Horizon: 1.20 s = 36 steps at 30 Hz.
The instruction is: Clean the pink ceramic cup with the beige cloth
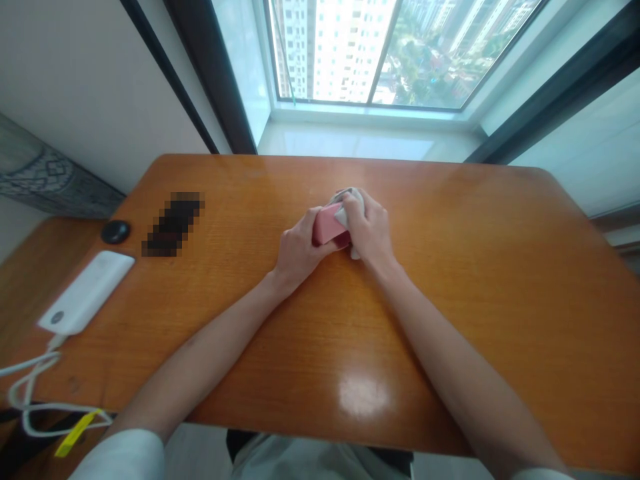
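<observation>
Over the middle of the wooden table, my left hand (pixel 299 247) is closed around the left side of a small pink box-shaped object (pixel 330 224). Its thumb lies along the near top edge, and the fingers go underneath. My right hand (pixel 371 230) grips a crumpled pale grey cloth (pixel 353 199) and presses it against the right side of the pink object. Part of the cloth hangs below the right fingers. What kind of thing the pink object is, I cannot make out; its far side is hidden by cloth and fingers.
On the table's (pixel 475 300) left side lie a white power bank (pixel 87 293) with a white cable (pixel 35 387), a round black object (pixel 115 231) and a blurred-out dark item (pixel 173 225). A yellow tag (pixel 77 433) hangs at the front left edge. Beyond the table is a window (pixel 370 60).
</observation>
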Each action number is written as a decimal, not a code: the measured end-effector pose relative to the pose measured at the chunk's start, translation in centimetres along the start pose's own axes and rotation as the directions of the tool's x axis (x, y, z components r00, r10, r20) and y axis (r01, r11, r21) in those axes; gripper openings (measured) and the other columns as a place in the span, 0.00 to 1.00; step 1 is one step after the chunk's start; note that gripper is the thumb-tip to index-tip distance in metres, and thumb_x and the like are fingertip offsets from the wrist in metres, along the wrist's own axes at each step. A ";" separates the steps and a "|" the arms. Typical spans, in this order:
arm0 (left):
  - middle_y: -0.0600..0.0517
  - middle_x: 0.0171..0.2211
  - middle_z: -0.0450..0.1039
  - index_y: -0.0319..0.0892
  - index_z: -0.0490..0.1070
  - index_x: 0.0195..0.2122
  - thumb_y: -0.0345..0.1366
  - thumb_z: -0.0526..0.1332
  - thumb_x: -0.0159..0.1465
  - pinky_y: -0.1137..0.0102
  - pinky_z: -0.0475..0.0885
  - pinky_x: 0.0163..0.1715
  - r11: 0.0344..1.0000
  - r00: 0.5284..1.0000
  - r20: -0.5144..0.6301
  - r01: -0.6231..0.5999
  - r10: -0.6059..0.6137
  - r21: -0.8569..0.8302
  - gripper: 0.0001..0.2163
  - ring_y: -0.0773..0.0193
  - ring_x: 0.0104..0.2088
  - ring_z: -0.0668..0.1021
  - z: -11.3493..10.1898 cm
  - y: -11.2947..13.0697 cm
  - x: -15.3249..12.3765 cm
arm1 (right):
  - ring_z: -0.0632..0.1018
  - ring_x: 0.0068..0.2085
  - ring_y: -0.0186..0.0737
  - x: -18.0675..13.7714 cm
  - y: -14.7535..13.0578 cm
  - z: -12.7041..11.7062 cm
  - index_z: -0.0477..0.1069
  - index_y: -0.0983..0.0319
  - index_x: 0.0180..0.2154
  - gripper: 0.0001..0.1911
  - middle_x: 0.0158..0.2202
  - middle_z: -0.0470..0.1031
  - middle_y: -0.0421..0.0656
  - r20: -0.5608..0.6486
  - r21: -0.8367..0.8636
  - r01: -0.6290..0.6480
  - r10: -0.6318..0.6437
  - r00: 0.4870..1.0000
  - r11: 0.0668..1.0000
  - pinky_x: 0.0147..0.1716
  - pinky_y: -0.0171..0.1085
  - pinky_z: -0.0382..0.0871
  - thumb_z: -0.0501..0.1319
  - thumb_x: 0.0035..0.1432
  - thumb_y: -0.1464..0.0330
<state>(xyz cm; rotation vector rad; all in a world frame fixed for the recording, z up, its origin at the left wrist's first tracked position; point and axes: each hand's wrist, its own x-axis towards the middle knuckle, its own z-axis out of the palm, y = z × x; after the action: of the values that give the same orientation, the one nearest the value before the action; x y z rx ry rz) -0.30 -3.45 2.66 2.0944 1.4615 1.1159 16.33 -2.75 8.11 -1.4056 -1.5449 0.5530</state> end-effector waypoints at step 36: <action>0.46 0.48 0.86 0.46 0.76 0.55 0.49 0.66 0.77 0.61 0.80 0.43 0.997 0.997 -0.031 -0.073 0.073 0.003 0.14 0.52 0.45 0.87 0.7 -2.0 0.1 | 0.72 0.75 0.64 -2.0 -2.5 0.8 0.78 0.51 0.66 0.21 0.72 0.78 0.48 0.178 -0.465 0.360 -0.313 0.933 0.809 0.77 0.67 0.65 0.55 0.80 0.59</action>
<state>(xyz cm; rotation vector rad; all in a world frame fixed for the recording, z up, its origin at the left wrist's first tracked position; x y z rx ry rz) -0.99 -2.42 0.96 2.1567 1.4114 1.1794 14.19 -5.08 9.15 -1.4305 -2.0566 -0.0055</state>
